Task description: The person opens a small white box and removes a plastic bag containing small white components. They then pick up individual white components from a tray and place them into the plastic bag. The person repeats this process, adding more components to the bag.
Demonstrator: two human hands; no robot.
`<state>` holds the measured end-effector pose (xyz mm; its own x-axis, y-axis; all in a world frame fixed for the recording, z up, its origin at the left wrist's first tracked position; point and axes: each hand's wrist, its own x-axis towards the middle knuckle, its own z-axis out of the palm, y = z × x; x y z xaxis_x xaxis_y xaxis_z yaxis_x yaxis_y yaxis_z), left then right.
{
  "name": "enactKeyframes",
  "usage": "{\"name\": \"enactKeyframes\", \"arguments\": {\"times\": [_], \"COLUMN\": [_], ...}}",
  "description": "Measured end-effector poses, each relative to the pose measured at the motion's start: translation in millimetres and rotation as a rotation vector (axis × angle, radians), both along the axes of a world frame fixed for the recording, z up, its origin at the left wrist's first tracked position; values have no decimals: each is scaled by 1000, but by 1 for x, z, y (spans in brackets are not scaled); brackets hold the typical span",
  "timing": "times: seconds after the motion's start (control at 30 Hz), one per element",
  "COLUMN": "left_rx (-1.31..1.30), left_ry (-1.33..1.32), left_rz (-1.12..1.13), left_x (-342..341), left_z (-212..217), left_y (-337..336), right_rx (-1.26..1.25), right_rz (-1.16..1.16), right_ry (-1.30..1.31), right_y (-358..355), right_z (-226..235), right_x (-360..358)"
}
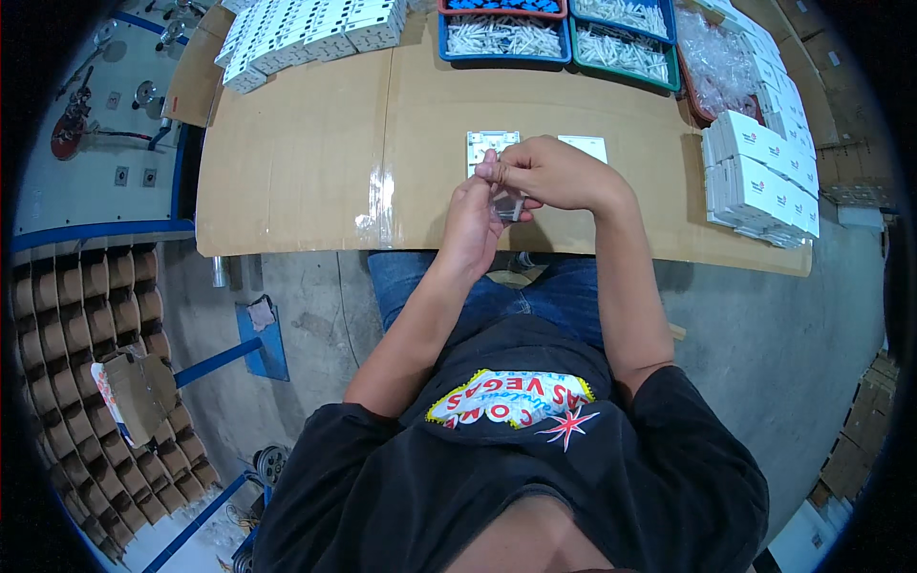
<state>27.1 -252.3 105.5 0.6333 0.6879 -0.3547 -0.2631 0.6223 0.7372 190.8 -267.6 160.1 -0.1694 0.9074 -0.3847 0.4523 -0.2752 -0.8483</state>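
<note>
While we sit at the cardboard-covered desk [306, 162], left hand [475, 222] and right hand [549, 174] together, each grip pinching a small clear piece [506, 207] just above the desk edge, white plate [489, 145] just beyond.

The small clear piece [507, 208] between both hands is mostly hidden by fingers [497, 172]; its shape cannot be told. The blue trays [503, 55] are cut off at the top edge.

Blue and green trays [503, 38] of white pins sit along the counter's [306, 162] far edge, white boxes [759, 177] stacked at its right edge, white plates [306, 33] at the far left corner.
</note>
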Motion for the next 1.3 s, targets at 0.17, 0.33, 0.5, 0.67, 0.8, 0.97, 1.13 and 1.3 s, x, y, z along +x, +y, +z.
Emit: {"name": "enactKeyframes", "arguments": {"times": [0.17,0.33,0.5,0.67,0.8,0.97,1.13,1.3], "left_rx": [4,13,6,17,2,-6,-37,-26], "left_ry": [-23,-2,-5,-12,-22,-27,-49,-46], "left_rz": [-17,-7,-5,-5,13,10,21,27], "left_x": [-1,-2,-1,0,-1,-2,-5,-4], "left_z": [-7,-5,-5,-3,-8,-13,-13,-13], "left_y": [1,0,1,3,3,4,6,6], "right_rx": [13,20,15,32,180,253,262,267], "right_rz": [7,30,29,-55,-49,-55,-29,-64], "right_ry": [-1,18,29,116,189,228,230,171], "right_y": [0,0,1,0,2,2,4,3], "right_z": [-4,-3,-9,-7,-15,-24,-21,-22], "right_x": [0,2,3,4,10,10,12,11]}}
